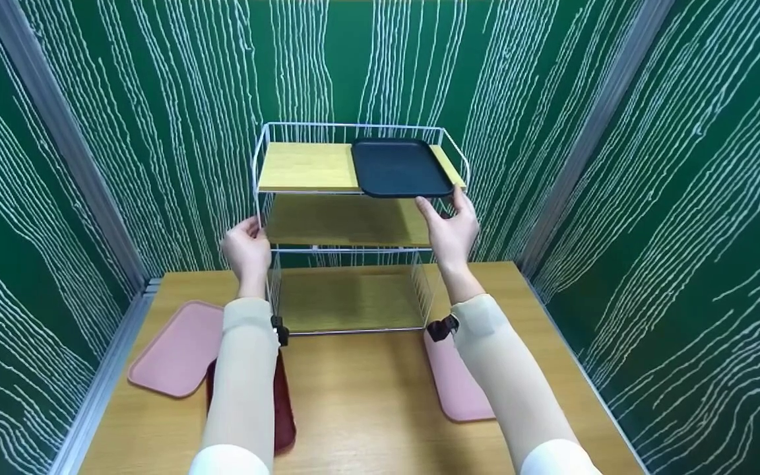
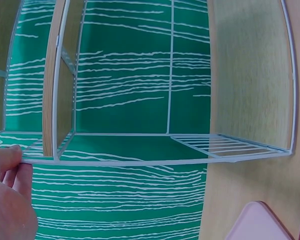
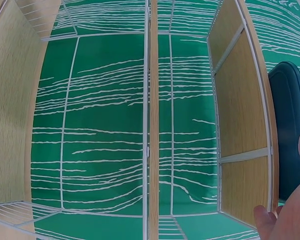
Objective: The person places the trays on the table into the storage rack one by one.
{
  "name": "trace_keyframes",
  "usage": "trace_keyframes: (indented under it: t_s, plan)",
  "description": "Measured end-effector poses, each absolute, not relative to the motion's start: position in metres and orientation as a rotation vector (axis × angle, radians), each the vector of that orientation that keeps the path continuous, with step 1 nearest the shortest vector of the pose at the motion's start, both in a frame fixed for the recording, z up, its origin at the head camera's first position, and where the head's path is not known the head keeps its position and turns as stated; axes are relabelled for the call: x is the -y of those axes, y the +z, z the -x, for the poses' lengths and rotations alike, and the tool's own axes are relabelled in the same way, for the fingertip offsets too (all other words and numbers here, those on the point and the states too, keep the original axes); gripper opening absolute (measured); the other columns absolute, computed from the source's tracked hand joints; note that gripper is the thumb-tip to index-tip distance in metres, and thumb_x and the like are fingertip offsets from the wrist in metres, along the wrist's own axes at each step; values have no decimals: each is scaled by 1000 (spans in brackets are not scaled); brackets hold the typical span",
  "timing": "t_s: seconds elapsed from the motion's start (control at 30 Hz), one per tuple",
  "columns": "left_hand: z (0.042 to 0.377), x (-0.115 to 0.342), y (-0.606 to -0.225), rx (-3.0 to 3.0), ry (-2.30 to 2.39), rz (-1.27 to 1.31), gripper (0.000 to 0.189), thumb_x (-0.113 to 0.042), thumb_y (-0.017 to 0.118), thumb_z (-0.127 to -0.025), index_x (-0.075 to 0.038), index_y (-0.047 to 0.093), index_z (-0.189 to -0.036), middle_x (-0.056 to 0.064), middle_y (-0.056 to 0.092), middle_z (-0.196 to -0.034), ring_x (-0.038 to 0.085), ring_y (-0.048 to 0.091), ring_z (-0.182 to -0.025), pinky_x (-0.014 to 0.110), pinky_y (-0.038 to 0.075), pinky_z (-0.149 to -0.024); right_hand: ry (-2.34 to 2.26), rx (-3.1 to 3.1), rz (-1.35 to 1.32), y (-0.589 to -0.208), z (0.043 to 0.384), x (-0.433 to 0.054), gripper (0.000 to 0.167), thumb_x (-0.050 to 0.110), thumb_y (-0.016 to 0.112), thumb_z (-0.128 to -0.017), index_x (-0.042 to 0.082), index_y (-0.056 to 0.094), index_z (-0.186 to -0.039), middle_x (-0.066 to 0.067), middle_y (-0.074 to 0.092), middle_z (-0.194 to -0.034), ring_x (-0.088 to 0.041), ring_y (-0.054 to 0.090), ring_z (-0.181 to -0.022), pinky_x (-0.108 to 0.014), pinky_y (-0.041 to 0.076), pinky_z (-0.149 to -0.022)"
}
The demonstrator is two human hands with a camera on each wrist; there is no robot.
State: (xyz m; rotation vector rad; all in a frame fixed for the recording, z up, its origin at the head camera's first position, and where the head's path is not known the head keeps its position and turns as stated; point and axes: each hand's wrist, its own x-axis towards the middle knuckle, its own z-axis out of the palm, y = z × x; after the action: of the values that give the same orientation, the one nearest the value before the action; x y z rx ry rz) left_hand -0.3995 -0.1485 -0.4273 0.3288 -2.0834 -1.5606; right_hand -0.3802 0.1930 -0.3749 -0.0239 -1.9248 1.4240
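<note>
A three-tier wire rack with wooden shelves stands at the back of the table. On its top shelf a black tray lies flat toward the right side. My right hand is at the tray's front right corner, thumb and forefinger extended apart along the front edge. In the right wrist view, the tray shows beside the thumb. My left hand pinches the rack's left front post, and the left wrist view shows thumb and fingers at that wire beside the middle shelf's edge.
One pink tray lies on the table at the left. A dark red tray is partly under my left forearm, and another pink tray partly under my right. Green walls with white wavy lines enclose the table.
</note>
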Motion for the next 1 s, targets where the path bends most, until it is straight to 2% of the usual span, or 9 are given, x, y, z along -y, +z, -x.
trace_keyframes:
  t_s: [0.3,0.6,1.0]
  plan:
    - [399,148,-427,2097,-1556,-331,30,-3,65,-106,-4,73,-135,14,73,-134,28,70,-124,38,57,-107,1417,1938,31,-374,379,-193,85,36,90,-90,0,51,-156,-14,61,-147,-23,60,-130,-35,60,-99]
    - [401,149,-428,2085,-1485,-299,27,2,66,-104,-1,76,-128,15,76,-128,28,72,-119,39,59,-104,1439,1942,50,-373,379,-192,85,37,89,-90,0,51,-156,-15,55,-155,-25,57,-137,-33,59,-99]
    - [400,151,-430,2117,-1478,-274,29,4,64,-104,1,74,-131,18,74,-131,30,70,-123,40,56,-108,1472,1964,-35,-377,378,-201,85,36,86,-94,1,46,-160,-15,57,-151,-24,58,-133,-34,58,-102]
